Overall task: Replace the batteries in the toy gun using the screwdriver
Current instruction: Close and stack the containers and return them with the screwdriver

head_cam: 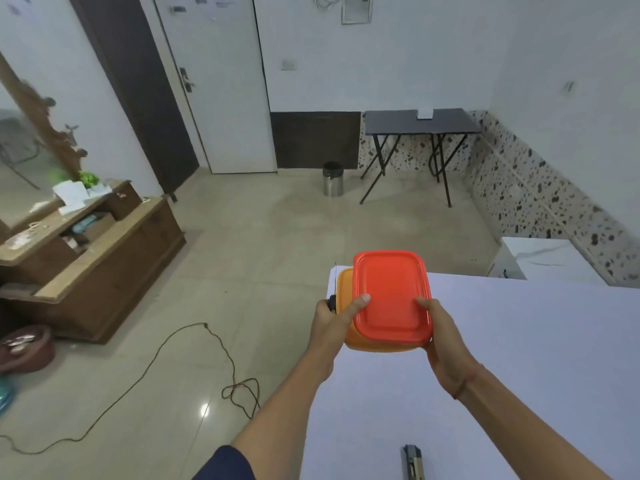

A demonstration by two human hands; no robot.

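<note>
1. One toy gun [413,462] lies flat at the near edge of the white counter [519,358], grey and tan, partly cut off by the frame; no writing can be read on it.
2. One screwdriver [334,289] stands upright against the left side of the box, its thin shaft pointing up and its dark handle in the left hand [334,318].
3. One orange box [349,299] is held above the counter's far corner, with one red lid [393,297] sitting askew on top, shifted to the right; neither bears a readable label.
4. The left hand's grip is closed around the screwdriver handle and the box side, thumb on the lid.
5. The right hand [441,336] has its grip closed on the lid's right edge and the box beneath.
6. Two bare forearms reach in; the right wrist wears one reddish thread.
</note>
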